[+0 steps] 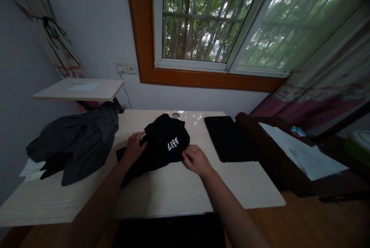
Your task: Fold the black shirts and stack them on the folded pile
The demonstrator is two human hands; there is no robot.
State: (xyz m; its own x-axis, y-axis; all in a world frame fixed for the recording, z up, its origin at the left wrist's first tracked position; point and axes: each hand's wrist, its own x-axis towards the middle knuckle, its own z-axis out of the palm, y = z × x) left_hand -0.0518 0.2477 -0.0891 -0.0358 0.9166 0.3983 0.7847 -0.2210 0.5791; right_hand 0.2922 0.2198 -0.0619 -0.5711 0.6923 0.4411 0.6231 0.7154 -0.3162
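Note:
A crumpled black shirt (pixel 162 144) with white lettering lies on the pale wooden table (pixel 179 194), directly in front of me. My left hand (pixel 134 148) is closed on the shirt's left side, its fingertips partly hidden by the dark cloth. At the lower right edge, near the lettering, my right hand (pixel 197 159) pinches the fabric between thumb and fingers. To the right rests a flat black rectangle (pixel 228 138), which looks like a neatly folded garment. A loose heap of dark grey clothing (pixel 86 136) is on the left.
Behind the grey heap stands a small raised shelf (pixel 78 89) with a paper on it. White cloth (pixel 31 170) pokes out beneath the heap. A dark brown piece of furniture (pixel 277 159) bearing paper sheets (pixel 300 151) adjoins the table's right side. A window (pixel 214 16) is ahead.

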